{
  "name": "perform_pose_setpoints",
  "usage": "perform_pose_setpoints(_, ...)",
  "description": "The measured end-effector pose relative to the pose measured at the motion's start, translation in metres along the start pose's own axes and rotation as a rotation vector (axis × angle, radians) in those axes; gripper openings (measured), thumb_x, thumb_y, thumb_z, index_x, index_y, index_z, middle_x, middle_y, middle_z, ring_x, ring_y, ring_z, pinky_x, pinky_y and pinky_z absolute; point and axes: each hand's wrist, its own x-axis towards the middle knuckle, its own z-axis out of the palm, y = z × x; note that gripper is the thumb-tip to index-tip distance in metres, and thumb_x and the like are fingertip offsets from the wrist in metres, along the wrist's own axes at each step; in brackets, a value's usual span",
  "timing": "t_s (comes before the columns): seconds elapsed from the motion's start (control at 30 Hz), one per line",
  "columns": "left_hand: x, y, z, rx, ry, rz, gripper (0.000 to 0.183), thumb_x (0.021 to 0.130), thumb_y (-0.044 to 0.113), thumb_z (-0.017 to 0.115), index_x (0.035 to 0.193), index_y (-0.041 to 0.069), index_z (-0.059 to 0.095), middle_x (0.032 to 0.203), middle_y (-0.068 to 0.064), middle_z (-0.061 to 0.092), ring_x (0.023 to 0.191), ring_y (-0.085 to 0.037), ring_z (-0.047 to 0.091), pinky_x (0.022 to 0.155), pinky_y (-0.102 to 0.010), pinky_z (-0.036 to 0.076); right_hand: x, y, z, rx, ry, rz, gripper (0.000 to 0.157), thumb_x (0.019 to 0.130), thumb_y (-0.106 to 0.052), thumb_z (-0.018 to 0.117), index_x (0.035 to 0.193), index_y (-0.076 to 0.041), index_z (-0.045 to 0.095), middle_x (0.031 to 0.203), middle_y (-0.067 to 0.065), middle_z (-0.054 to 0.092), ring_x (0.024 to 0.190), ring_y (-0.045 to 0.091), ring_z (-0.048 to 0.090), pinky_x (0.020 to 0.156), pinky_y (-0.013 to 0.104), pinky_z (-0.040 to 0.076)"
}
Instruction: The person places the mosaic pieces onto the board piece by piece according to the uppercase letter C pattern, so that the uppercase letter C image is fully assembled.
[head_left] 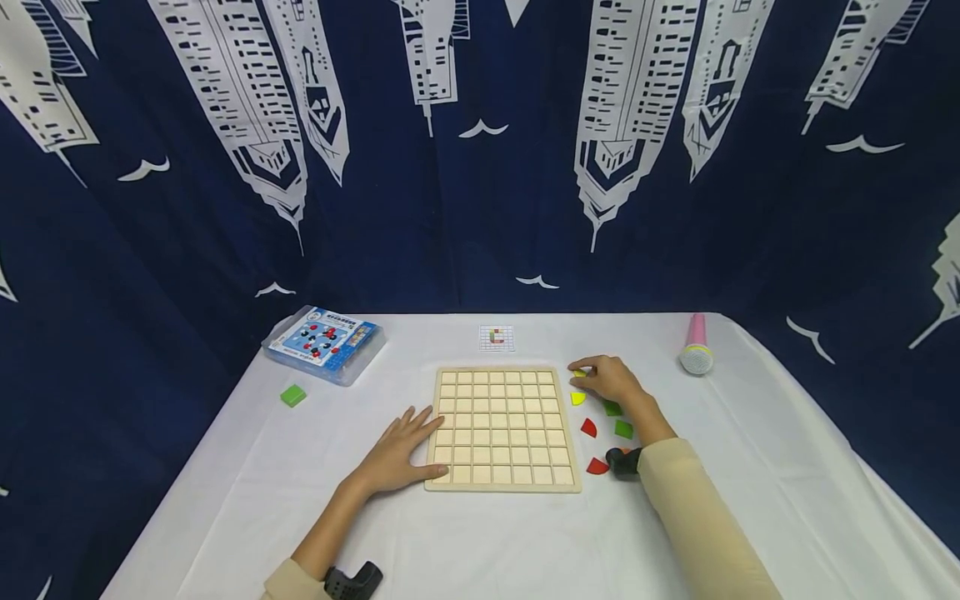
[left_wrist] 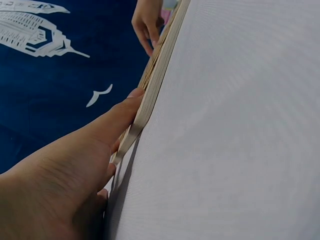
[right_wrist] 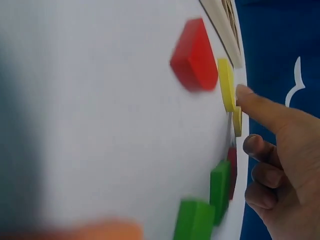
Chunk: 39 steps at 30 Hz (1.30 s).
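Observation:
My left hand [head_left: 396, 454] rests with spread fingers on the left edge of a light wooden grid board [head_left: 502, 487]. In the left wrist view, the thumb [left_wrist: 117, 117] lies against the board's side. Past the board's far right corner, my right hand [head_left: 609, 379] has thumb and index finger on either side of a small yellow quarter-round block [head_left: 579, 373]; its other fingers are curled in the right wrist view. Just nearer is a second yellow quarter-round block [head_left: 577, 398]. Red quarter-round blocks [head_left: 588, 427] and green square blocks [head_left: 623, 429] lie beside the right forearm.
At the back left lies a clear plastic case [head_left: 322, 343] with a blue printed cover, and a green block [head_left: 293, 395] in front of it. A small pattern card [head_left: 497, 338] sits behind the board. A pink toy microphone [head_left: 697, 346] stands at the back right.

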Motion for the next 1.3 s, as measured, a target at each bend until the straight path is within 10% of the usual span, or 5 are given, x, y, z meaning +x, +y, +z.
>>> perform_pose_setpoints(0.87,0.000,-0.001,0.003,0.004,-0.002,-0.002,0.082,0.077,0.061,0.061,0.142,0.017,0.038,0.151,-0.007,0.023,0.139,-0.033,0.008,0.111,-0.049,0.007,-0.001,0.020,-0.001,0.066,0.081,-0.055,0.024,0.081,-0.019,0.071,0.101,-0.005,0.069,0.057,0.001,0.046,0.045,0.013,0.040,0.042,0.025,0.034)
perform_pose_setpoints(1.3,-0.001,0.001,0.002,-0.007,0.024,-0.001,0.081,0.077,0.060,0.062,0.141,0.015,0.040,0.150,-0.008,0.024,0.138,-0.035,0.009,0.110,-0.051,0.005,-0.028,-0.057,0.010,0.104,0.316,-0.207,0.027,0.079,-0.024,0.074,0.097,-0.004,0.070,0.047,-0.002,0.039,0.041,0.011,0.030,0.037,0.024,0.025)
